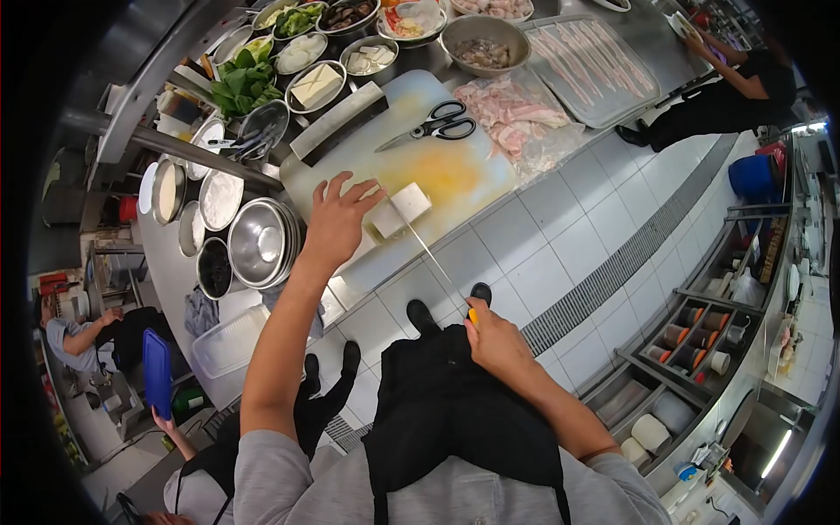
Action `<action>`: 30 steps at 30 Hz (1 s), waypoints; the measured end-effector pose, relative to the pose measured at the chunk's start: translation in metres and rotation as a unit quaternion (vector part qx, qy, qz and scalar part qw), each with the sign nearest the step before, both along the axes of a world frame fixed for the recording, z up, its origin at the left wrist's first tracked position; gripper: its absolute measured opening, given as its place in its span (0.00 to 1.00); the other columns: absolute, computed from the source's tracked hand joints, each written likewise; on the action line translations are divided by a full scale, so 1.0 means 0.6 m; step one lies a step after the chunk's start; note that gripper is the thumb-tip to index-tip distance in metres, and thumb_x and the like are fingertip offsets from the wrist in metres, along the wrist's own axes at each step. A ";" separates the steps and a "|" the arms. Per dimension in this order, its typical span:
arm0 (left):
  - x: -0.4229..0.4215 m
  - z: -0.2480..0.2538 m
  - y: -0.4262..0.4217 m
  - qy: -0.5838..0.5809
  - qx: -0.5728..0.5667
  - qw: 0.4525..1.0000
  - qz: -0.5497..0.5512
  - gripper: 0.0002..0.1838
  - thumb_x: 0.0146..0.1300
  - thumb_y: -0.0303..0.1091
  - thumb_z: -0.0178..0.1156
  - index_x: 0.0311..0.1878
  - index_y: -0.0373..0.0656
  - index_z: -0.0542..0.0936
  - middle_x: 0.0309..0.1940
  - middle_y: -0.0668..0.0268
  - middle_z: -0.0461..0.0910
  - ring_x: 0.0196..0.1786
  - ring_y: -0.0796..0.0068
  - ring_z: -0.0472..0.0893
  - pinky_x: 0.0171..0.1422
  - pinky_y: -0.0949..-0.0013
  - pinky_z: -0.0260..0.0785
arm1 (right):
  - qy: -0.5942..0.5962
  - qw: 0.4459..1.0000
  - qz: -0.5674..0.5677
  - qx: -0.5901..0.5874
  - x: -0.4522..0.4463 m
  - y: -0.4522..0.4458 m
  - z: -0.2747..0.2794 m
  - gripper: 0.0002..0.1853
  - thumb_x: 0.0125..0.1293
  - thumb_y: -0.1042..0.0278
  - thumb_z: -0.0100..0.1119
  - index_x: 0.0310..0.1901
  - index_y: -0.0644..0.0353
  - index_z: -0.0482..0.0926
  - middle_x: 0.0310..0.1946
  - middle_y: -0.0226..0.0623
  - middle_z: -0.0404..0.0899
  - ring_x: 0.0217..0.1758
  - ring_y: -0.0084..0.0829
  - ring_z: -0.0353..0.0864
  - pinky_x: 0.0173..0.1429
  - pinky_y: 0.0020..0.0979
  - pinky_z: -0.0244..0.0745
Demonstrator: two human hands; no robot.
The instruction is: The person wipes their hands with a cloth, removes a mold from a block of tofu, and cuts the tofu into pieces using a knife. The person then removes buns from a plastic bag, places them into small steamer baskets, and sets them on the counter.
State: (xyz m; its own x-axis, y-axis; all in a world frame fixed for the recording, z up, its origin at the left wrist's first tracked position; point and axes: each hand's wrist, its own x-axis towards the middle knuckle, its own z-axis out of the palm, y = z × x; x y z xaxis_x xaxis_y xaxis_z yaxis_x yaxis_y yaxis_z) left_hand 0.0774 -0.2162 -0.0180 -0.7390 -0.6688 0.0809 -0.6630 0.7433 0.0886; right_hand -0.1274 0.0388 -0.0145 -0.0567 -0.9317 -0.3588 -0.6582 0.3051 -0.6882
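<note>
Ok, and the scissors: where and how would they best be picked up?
Probably by the black handles, coming from the meat side: the scissors lie on the board with their loops toward the meat and the pointed blades facing away.

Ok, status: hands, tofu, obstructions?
Left hand open beside white tofu block. Right hand gripping yellow-handled knife, blade across block. Black-handled scissors on cutting board, clear of knife.
</note>
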 end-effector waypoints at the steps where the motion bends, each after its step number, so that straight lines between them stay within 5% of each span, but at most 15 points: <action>1: 0.000 -0.003 -0.001 -0.004 0.000 1.000 -0.003 0.31 0.53 0.18 0.51 0.60 0.54 0.81 0.64 0.70 0.76 0.71 0.55 0.65 0.74 0.38 0.54 | 0.000 1.000 0.000 0.001 0.001 -0.001 0.000 0.19 0.73 0.65 0.51 0.60 0.64 0.64 0.39 0.58 0.82 0.39 0.59 0.83 0.43 0.52 0.79; 15: -0.022 -0.021 -0.027 -0.046 0.084 0.995 -0.006 0.29 0.57 0.17 0.49 0.60 0.52 0.81 0.62 0.70 0.78 0.71 0.54 0.66 0.75 0.41 0.53 | -0.025 0.993 0.000 0.118 -0.007 -0.020 -0.017 0.20 0.74 0.62 0.50 0.62 0.61 0.63 0.36 0.63 0.81 0.41 0.63 0.81 0.46 0.56 0.74; 21: -0.032 -0.025 -0.028 -0.041 0.094 0.995 0.001 0.27 0.61 0.23 0.50 0.62 0.55 0.79 0.62 0.69 0.78 0.72 0.53 0.65 0.74 0.37 0.53 | -0.098 0.989 0.004 0.113 -0.055 -0.024 -0.039 0.21 0.74 0.61 0.51 0.62 0.62 0.63 0.35 0.62 0.81 0.39 0.63 0.81 0.43 0.54 0.73; 30: -0.036 0.009 -0.002 0.076 0.104 0.992 0.014 0.27 0.61 0.29 0.62 0.64 0.62 0.78 0.65 0.72 0.77 0.72 0.55 0.65 0.74 0.43 0.54 | -0.035 0.999 0.001 -0.009 -0.031 -0.008 0.001 0.18 0.73 0.65 0.51 0.59 0.64 0.65 0.35 0.57 0.82 0.37 0.60 0.82 0.41 0.54 0.77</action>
